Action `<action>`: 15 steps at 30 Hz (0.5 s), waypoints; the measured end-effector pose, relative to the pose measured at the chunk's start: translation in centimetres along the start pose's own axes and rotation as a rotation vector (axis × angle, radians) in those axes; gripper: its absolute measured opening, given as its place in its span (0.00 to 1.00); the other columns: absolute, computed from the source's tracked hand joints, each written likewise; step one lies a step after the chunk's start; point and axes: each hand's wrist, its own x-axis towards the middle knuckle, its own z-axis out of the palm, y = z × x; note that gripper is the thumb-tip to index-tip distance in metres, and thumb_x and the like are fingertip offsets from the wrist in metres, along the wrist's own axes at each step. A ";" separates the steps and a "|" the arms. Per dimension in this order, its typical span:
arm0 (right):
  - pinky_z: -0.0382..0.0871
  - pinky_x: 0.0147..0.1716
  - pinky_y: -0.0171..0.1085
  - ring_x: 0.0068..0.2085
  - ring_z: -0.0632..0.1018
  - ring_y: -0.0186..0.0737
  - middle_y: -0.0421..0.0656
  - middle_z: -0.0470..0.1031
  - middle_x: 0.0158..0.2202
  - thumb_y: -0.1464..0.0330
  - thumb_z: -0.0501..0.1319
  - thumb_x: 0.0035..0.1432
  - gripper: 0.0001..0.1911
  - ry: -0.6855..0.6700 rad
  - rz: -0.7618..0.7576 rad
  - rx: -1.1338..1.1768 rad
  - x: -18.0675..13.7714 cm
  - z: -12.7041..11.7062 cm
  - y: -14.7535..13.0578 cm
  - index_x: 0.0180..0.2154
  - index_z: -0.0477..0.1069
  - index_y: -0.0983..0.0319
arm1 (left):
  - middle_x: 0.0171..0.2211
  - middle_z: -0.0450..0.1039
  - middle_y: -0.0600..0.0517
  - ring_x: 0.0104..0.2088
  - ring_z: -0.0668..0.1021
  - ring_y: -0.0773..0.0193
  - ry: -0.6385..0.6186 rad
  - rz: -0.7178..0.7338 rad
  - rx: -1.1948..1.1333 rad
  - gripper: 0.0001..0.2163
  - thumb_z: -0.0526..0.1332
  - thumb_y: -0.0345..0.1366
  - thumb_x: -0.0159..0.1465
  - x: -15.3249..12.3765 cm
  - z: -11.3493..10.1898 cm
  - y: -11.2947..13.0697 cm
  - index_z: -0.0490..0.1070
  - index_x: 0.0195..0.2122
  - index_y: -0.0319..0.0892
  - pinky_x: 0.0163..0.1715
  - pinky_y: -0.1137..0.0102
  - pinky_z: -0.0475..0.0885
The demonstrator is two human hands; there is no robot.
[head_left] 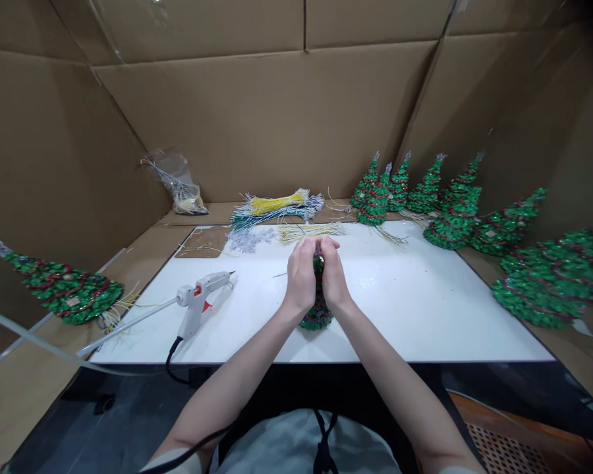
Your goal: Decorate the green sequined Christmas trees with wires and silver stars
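Note:
My left hand (301, 275) and my right hand (334, 273) are closed together around a small green sequinned tree (318, 315) that stands on the white board (425, 309). Only its base and a strip between my palms show; its top is hidden by my fingers. A thin wire sticks out to the left of my left hand. A white glue gun (198, 299) lies on the board to the left, nozzle pointing right, its black cord running off the front edge.
Bundles of yellow, green and silver wires (277, 207) lie at the back. Several finished green trees (425, 197) stand at the back right, more at the right (553, 276), one at the left (64, 289). Cardboard walls surround the table. A plastic bag (178, 181) leans back left.

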 end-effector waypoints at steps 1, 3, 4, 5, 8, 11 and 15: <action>0.71 0.43 0.39 0.43 0.78 0.45 0.42 0.77 0.32 0.49 0.50 0.64 0.23 -0.001 -0.005 -0.003 0.0 0.0 0.0 0.32 0.71 0.59 | 0.40 0.78 0.48 0.46 0.77 0.59 0.005 0.005 0.002 0.21 0.43 0.40 0.71 0.0 0.0 0.0 0.74 0.36 0.42 0.51 0.67 0.69; 0.71 0.43 0.39 0.43 0.78 0.45 0.42 0.77 0.32 0.49 0.49 0.64 0.23 -0.006 -0.012 -0.014 0.0 0.0 0.0 0.32 0.71 0.59 | 0.39 0.78 0.48 0.45 0.77 0.58 0.014 0.019 0.008 0.21 0.42 0.39 0.71 0.0 0.1 -0.1 0.75 0.35 0.42 0.50 0.67 0.69; 0.71 0.43 0.39 0.43 0.78 0.45 0.42 0.77 0.31 0.49 0.49 0.64 0.24 -0.012 -0.019 -0.019 0.0 -0.1 0.0 0.32 0.72 0.59 | 0.40 0.78 0.48 0.45 0.77 0.58 0.016 0.026 0.013 0.21 0.42 0.39 0.71 0.0 0.1 -0.1 0.75 0.35 0.42 0.50 0.66 0.69; 0.71 0.43 0.39 0.42 0.78 0.45 0.42 0.77 0.31 0.49 0.49 0.65 0.24 -0.019 -0.028 -0.021 0.0 0.0 -0.1 0.32 0.72 0.59 | 0.40 0.78 0.47 0.45 0.77 0.58 0.017 0.033 0.020 0.21 0.42 0.38 0.71 -0.1 0.1 -0.1 0.75 0.35 0.42 0.50 0.66 0.69; 0.71 0.43 0.40 0.40 0.78 0.44 0.41 0.77 0.31 0.50 0.48 0.65 0.25 -0.041 -0.057 -0.013 0.0 0.0 -0.3 0.31 0.73 0.59 | 0.42 0.78 0.47 0.45 0.77 0.58 0.016 0.051 0.041 0.22 0.41 0.38 0.71 -0.1 0.1 -0.3 0.75 0.35 0.42 0.50 0.65 0.68; 0.71 0.44 0.40 0.40 0.78 0.44 0.41 0.78 0.32 0.50 0.49 0.65 0.24 -0.044 -0.065 -0.007 0.0 0.0 -0.4 0.31 0.73 0.59 | 0.42 0.79 0.48 0.46 0.77 0.58 0.008 0.050 0.049 0.23 0.41 0.38 0.71 0.0 0.1 -0.4 0.76 0.35 0.42 0.51 0.66 0.68; 0.70 0.44 0.40 0.42 0.78 0.45 0.41 0.78 0.31 0.50 0.51 0.64 0.23 -0.029 -0.040 0.002 0.2 -0.1 -0.1 0.31 0.73 0.59 | 0.44 0.79 0.47 0.49 0.77 0.57 0.001 0.026 0.036 0.23 0.41 0.38 0.71 0.1 -0.1 -0.5 0.77 0.36 0.41 0.52 0.65 0.69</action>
